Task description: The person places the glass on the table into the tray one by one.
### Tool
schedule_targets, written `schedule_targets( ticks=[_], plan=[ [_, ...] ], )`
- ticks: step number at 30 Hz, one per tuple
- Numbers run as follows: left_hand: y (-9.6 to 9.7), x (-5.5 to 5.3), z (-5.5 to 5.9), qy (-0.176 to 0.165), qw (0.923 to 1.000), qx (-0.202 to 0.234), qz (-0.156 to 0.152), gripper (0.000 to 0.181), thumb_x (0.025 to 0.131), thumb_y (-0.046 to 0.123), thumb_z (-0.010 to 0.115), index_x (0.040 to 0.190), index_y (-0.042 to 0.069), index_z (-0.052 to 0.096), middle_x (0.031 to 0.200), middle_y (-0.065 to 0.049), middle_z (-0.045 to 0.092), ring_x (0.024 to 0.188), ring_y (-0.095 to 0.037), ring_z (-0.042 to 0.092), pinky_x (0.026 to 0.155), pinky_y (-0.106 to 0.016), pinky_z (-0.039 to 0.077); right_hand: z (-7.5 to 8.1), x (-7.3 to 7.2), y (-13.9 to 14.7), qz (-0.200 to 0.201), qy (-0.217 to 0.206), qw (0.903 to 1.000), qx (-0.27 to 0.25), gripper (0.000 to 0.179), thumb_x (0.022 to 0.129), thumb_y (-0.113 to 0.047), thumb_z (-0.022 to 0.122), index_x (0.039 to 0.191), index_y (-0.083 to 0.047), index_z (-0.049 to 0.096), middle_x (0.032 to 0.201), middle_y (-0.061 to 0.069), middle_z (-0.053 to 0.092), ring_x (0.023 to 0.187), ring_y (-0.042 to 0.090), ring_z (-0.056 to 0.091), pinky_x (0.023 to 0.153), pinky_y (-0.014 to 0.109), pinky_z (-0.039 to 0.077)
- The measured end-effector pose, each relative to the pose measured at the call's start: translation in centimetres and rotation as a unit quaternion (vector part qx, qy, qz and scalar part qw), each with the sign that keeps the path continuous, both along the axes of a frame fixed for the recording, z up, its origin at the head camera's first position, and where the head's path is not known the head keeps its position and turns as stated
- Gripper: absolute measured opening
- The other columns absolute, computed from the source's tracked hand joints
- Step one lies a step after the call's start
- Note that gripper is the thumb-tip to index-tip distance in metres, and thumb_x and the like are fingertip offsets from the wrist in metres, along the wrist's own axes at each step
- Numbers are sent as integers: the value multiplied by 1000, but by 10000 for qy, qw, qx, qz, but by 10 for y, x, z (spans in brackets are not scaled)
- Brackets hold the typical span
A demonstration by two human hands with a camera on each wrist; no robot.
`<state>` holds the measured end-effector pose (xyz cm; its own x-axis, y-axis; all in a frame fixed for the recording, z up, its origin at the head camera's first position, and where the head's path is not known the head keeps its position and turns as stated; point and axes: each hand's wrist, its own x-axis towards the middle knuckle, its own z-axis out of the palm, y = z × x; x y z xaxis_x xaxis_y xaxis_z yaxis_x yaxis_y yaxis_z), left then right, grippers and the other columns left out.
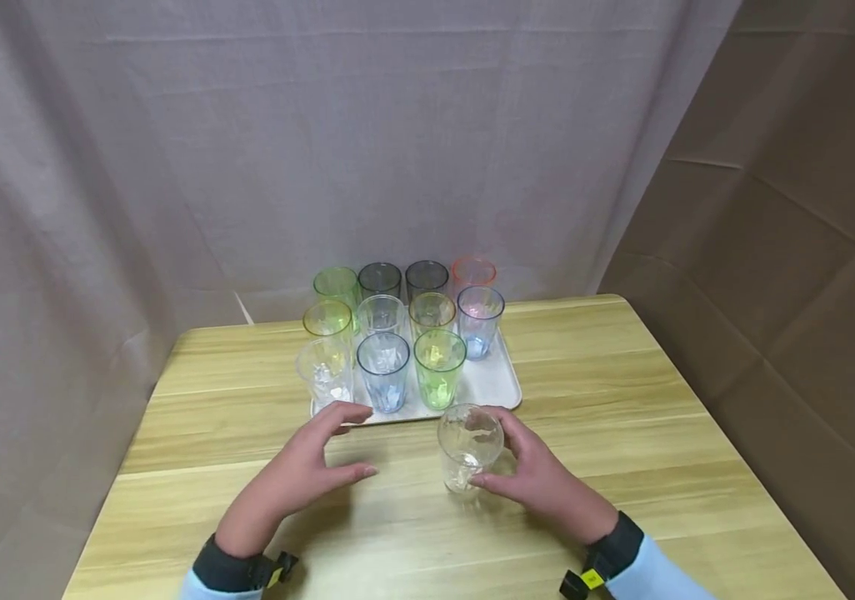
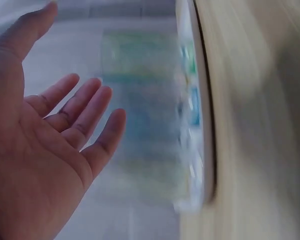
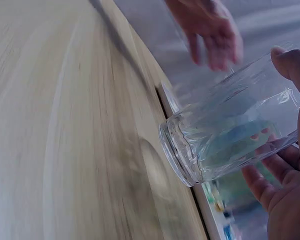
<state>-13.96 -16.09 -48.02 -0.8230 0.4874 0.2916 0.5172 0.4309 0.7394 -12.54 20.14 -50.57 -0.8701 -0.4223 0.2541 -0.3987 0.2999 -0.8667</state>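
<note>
A clear drinking glass (image 1: 465, 454) is held upright in my right hand (image 1: 540, 475), thumb on its near side and fingers around the far side. In the right wrist view the glass (image 3: 230, 130) shows its thick base just over the wood. My left hand (image 1: 307, 467) holds nothing; thumb and fingers are spread apart in front of the tray's left part. Its palm and loosely bent fingers (image 2: 105, 140) show in the left wrist view. Nearest to it stand a clear glass (image 1: 325, 371) and a blue glass (image 1: 384, 375) on the white tray (image 1: 498, 387).
More tumblers fill the tray in rows: a green glass (image 1: 440, 367) at the front, a purple-blue glass (image 1: 480, 321) at right, grey, yellow and orange-rimmed ones behind. A wooden table (image 1: 592, 400) lies under everything. A light curtain (image 1: 397, 150) hangs right behind the table's back edge.
</note>
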Motion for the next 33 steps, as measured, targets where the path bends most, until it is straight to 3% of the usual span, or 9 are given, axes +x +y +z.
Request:
schedule_targets(
  ticks=[4,8,13,18,24,33],
  plan=[
    [-30,6,-8,-102,9982,12,584,64,83,25,88,138,10,60,136,-1,63,127,-18,57,105,-48,51,2,1,14,-332,-135,9993,-98,84,80,-30,90,151,-21,47,142,0,60,136,23,50,114,64,34],
    [-49,12,-14,-198,9958,69,888,63,84,26,87,137,5,60,136,-6,63,125,-22,58,104,-50,51,2,-2,23,-477,-120,9988,-70,85,80,-30,90,153,-19,46,145,2,58,138,25,48,115,64,32],
    [-54,13,-18,-220,9956,118,903,63,85,26,87,137,4,60,135,-8,63,124,-24,58,103,-50,52,2,-20,33,-672,-47,9977,12,83,84,-28,88,153,-16,44,146,1,56,140,23,45,117,62,31],
    [-53,11,-24,-233,9955,77,911,61,84,23,87,136,6,60,134,-8,63,124,-24,59,103,-50,53,4,-55,43,-814,110,9966,-49,80,88,-21,84,156,-17,40,146,5,56,139,22,47,119,55,32],
    [-54,8,-28,-214,9954,59,935,59,86,24,86,136,4,60,134,-13,64,124,-29,59,102,-53,52,7,-94,48,-947,-33,9954,-99,82,93,-18,79,161,-11,33,153,13,51,142,28,43,121,56,28],
    [-57,5,-31,-379,9937,-71,1055,56,89,25,84,134,2,61,134,-11,65,124,-29,59,103,-52,52,7,-120,44,-976,-97,9952,-55,84,92,-31,80,160,-14,34,155,9,50,143,26,43,122,54,29]
  ],
)
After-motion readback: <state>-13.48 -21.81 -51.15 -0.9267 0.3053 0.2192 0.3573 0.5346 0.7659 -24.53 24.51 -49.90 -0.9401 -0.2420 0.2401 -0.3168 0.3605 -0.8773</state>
